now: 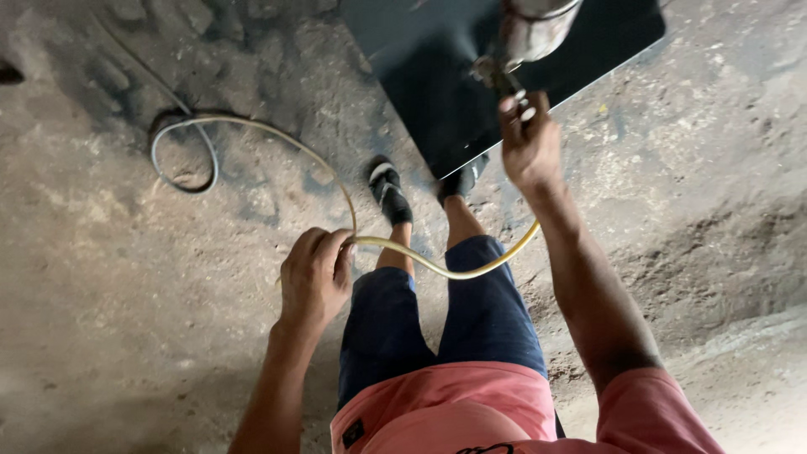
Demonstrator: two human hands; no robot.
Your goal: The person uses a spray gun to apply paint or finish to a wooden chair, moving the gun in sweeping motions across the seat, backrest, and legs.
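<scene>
**A:** From the head camera, I see my right hand up at one o'clock. It is closed around the grip of a spray gun. The gun points down at a dark flat panel lying on the floor.

**B:** And your left hand?

**A:** My left hand is low, at about seven o'clock. It is closed around the yellow hose. The hose loops from there under my right arm. The other end curls away to ten o'clock.

**B:** How do I spray well here?

**A:** I think I should keep the gun level over the panel and move it evenly. My left hand should hold the hose up, so it does not drag onto the panel.

**B:** Any edges to watch?

**A:** The panel's near corner sits at twelve o'clock, touching my right shoe. My left shoe is just beside it. I would keep my toes back. There is open dirt floor at nine o'clock and three o'clock, so I have room to step sideways.
</scene>
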